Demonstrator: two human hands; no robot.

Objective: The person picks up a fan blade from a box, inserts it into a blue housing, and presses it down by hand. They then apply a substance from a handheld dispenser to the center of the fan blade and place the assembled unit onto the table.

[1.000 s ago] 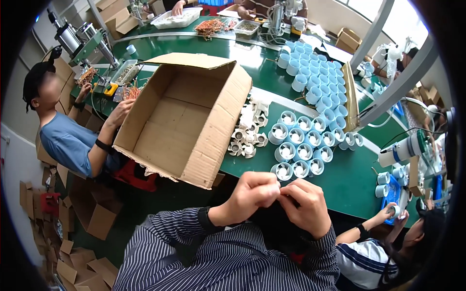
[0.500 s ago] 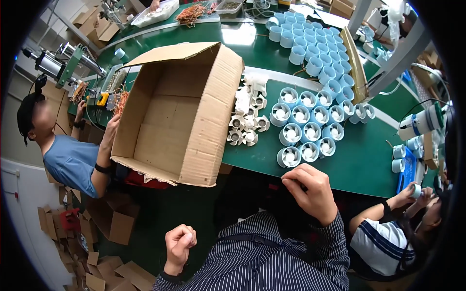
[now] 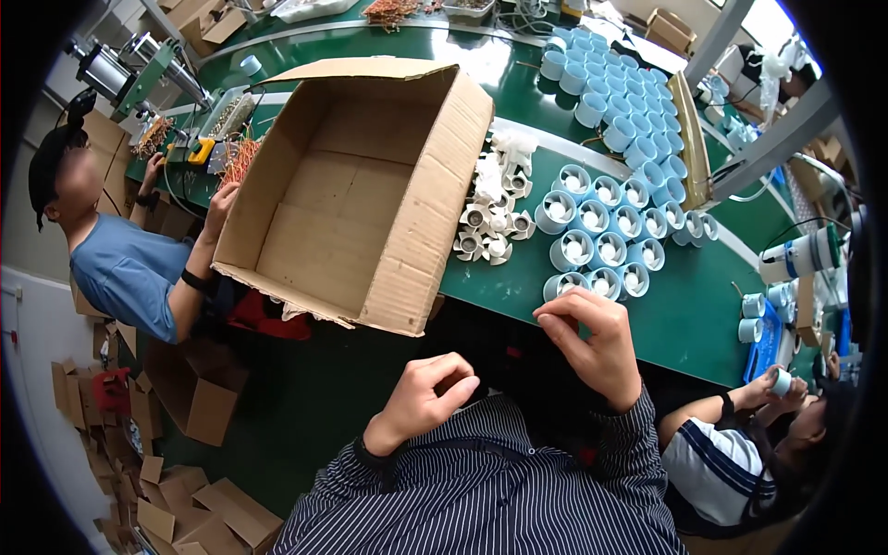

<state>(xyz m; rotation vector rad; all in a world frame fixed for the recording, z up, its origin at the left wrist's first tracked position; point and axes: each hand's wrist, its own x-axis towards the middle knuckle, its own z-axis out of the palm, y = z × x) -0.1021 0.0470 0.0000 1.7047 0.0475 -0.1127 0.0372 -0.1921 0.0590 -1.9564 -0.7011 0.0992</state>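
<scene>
My left hand (image 3: 421, 400) hovers in front of my striped shirt, fingers curled in and thumb beside them. No object shows in it. My right hand (image 3: 592, 338) is raised at the table's front edge, fingers bent towards the thumb, with nothing visible between them. Just beyond it stand several light-blue round housings with white fan wheels inside, the nearest fan (image 3: 566, 286) close to my fingertips. Loose white fan wheels (image 3: 488, 222) lie in a pile left of these. Left of the pile a large open cardboard box (image 3: 427, 208) rests tilted, its inside facing me.
Rows of light-blue housings (image 3: 615, 106) fill the far part of the green table (image 3: 495, 277). A co-worker in blue (image 3: 129, 277) sits at left beside orange wires (image 3: 240, 159); another in white (image 3: 717, 467) holds a housing at right. Flattened cartons (image 3: 199, 513) cover the floor at lower left.
My left hand has risen and moved right, nearer my right hand. The whole view has shifted a little; my right hand stays near the front fans, still curled.
</scene>
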